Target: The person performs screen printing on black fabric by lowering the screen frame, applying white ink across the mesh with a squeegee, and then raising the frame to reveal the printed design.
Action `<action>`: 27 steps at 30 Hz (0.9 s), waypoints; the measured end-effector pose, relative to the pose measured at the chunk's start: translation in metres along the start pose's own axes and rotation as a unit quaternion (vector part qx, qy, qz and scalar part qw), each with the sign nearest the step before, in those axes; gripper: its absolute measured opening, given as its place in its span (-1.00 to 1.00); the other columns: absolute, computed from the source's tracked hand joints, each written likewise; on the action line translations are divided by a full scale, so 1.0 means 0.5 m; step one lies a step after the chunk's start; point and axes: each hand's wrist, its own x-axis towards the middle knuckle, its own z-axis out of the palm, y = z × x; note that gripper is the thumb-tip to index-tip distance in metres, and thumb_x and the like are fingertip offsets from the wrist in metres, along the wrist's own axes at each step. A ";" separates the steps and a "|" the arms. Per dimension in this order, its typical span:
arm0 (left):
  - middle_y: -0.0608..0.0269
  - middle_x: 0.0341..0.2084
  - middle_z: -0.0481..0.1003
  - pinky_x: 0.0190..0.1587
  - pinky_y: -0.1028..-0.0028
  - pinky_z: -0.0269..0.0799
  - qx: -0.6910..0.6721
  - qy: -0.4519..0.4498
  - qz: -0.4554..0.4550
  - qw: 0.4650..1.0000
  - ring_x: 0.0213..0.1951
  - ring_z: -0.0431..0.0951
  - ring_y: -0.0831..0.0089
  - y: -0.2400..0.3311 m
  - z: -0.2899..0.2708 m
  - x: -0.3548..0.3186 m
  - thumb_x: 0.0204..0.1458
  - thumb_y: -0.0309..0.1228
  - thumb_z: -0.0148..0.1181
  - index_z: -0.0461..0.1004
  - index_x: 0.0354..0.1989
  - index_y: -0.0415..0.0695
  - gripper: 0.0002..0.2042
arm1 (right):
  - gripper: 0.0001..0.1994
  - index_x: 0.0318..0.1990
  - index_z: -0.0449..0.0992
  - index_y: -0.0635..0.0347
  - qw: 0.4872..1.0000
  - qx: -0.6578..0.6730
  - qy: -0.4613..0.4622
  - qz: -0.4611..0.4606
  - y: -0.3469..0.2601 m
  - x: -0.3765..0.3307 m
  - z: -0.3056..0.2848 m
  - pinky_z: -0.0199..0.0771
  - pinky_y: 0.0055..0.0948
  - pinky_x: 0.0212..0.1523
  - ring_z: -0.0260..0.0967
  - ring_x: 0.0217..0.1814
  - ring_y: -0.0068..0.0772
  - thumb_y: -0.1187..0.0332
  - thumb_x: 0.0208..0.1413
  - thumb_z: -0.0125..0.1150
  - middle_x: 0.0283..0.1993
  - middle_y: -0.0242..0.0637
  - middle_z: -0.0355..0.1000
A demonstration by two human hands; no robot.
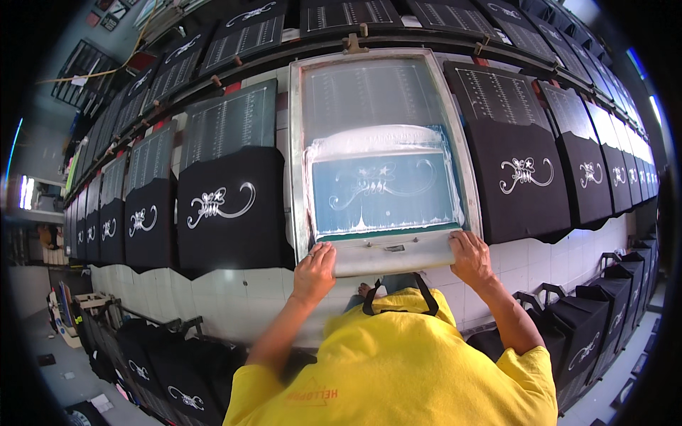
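Note:
A screen printing frame [297, 163] lies over a board in front of me. White ink [380, 138] forms a thick band across its blue mesh [337, 174], with streaks below. A curled ornamental design shows faintly in the mesh. Along the near end runs a wide pale bar [355, 264]; whether it belongs to the frame or is a squeegee I cannot tell. My left hand [315, 270] is closed on the near left corner, and my right hand [472, 257] on the near right corner. The fingers' undersides are hidden. What lies beneath the frame is mostly covered.
Black shirts with white printed designs lie on boards to the left [226, 206] and right [522, 174]. A long rail [238, 69] runs behind them, with another row of boards beyond. More black shirts [586, 334] hang over a row behind me. Pale floor tiles [213, 295] lie between.

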 end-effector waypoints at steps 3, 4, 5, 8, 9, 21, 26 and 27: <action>0.18 -0.08 0.58 -0.01 0.33 0.53 -0.007 0.011 0.000 1.000 0.01 0.57 0.24 -0.025 0.008 0.054 -0.19 -0.63 0.19 0.56 -0.18 -0.18 -0.69 | -0.69 -0.28 0.46 0.26 1.000 -0.003 0.006 -0.008 0.028 0.050 0.007 0.50 -0.29 -0.08 0.44 -0.09 -0.20 0.55 -0.32 0.23 -0.16 -0.25 0.44; 0.17 -0.10 0.58 -0.04 0.36 0.54 -0.003 0.020 0.008 1.000 -0.02 0.58 0.24 -0.034 0.008 0.075 -0.15 -0.61 0.19 0.56 -0.19 -0.19 -0.72 | -0.69 -0.28 0.46 0.26 1.000 -0.008 0.013 -0.013 0.041 0.068 0.015 0.50 -0.29 -0.09 0.44 -0.09 -0.21 0.55 -0.33 0.24 -0.16 -0.25 0.44; 0.16 -0.12 0.59 -0.06 0.38 0.56 0.000 0.028 0.015 0.999 -0.05 0.60 0.24 -0.044 0.007 0.099 -0.11 -0.60 0.20 0.56 -0.20 -0.21 -0.75 | -0.68 -0.28 0.46 0.25 1.000 -0.012 0.019 -0.018 0.054 0.086 0.027 0.50 -0.29 -0.09 0.44 -0.09 -0.21 0.55 -0.34 0.24 -0.16 -0.25 0.44; 0.15 -0.15 0.60 -0.08 0.36 0.57 -0.001 0.025 0.024 0.999 -0.09 0.62 0.22 -0.077 0.006 0.173 -0.05 -0.57 0.20 0.56 -0.20 -0.22 -0.79 | -0.68 -0.31 0.45 0.22 0.999 -0.017 0.029 -0.023 0.083 0.154 0.034 0.51 -0.28 -0.14 0.43 -0.12 -0.22 0.54 -0.37 0.27 -0.20 -0.27 0.42; 0.15 -0.15 0.60 -0.08 0.35 0.57 -0.005 0.022 0.022 0.999 -0.09 0.62 0.21 -0.088 0.008 0.196 -0.05 -0.56 0.20 0.56 -0.20 -0.22 -0.79 | -0.68 -0.32 0.44 0.21 0.999 -0.018 0.025 -0.021 0.091 0.175 0.037 0.52 -0.28 -0.15 0.43 -0.12 -0.22 0.54 -0.38 0.27 -0.21 -0.27 0.42; -0.07 -0.44 0.57 -0.22 0.13 0.52 -0.052 -0.074 -0.025 0.996 -0.34 0.59 -0.04 -0.177 -0.028 0.429 -0.30 -0.59 0.16 0.60 -0.36 -0.18 -0.76 | -0.85 -0.41 0.56 0.22 0.998 0.011 -0.056 -0.004 0.193 0.407 0.012 0.52 -0.12 -0.20 0.53 -0.27 0.00 0.49 -0.24 0.27 -0.36 -0.08 0.53; -0.11 -0.46 0.56 -0.22 0.13 0.51 -0.069 -0.123 -0.059 0.988 -0.31 0.58 -0.09 -0.196 -0.058 0.473 -0.27 -0.59 0.13 0.64 -0.30 -0.12 -0.71 | -0.77 -0.33 0.64 0.20 0.995 0.000 -0.095 0.023 0.185 0.458 -0.048 0.54 -0.16 -0.21 0.54 -0.29 0.04 0.52 -0.25 0.22 -0.45 0.00 0.53; -0.10 -0.46 0.56 -0.22 0.13 0.51 -0.078 -0.109 -0.056 0.989 -0.31 0.58 -0.09 -0.197 -0.065 0.473 -0.26 -0.59 0.13 0.64 -0.31 -0.12 -0.71 | -0.78 -0.34 0.63 0.20 0.997 -0.001 -0.078 0.017 0.179 0.461 -0.065 0.54 -0.16 -0.21 0.54 -0.29 0.04 0.52 -0.25 0.22 -0.44 0.00 0.53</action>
